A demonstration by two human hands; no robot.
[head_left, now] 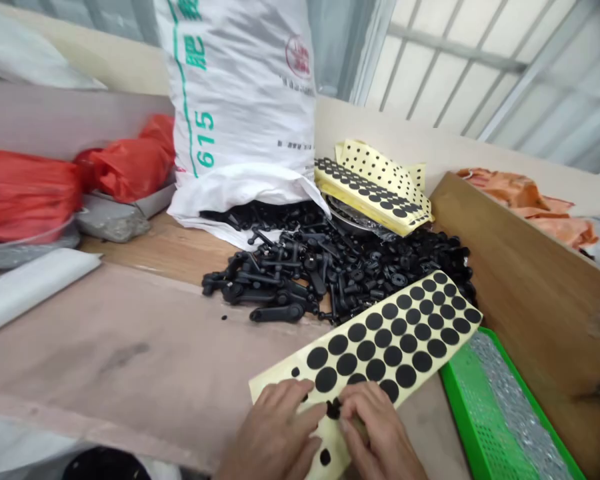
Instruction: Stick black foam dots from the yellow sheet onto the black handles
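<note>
Both of my hands sit at the bottom of the head view, on a yellow backing sheet (pixel 380 340) printed with rows of round black adhesive pads. My left hand (pixel 273 432) lies on the sheet's lower end and holds it. My right hand (pixel 377 433) has its fingertips on a small black pad (pixel 333 409), which looks lifted off the sheet. Beyond the sheet's far edge lies a heap of black plastic knobs and washers (pixel 325 273). Bare spots on the sheet's lower end show where pads are gone.
A white woven sack (pixel 240 87) with green print stands behind the heap. Beside it are another yellow pad sheet (pixel 375 190) and a metal bowl (pixel 345 217). Red plastic bags (pixel 25 197) lie left, and a green perforated tray (pixel 485 413) sits right against a wooden board (pixel 525 280).
</note>
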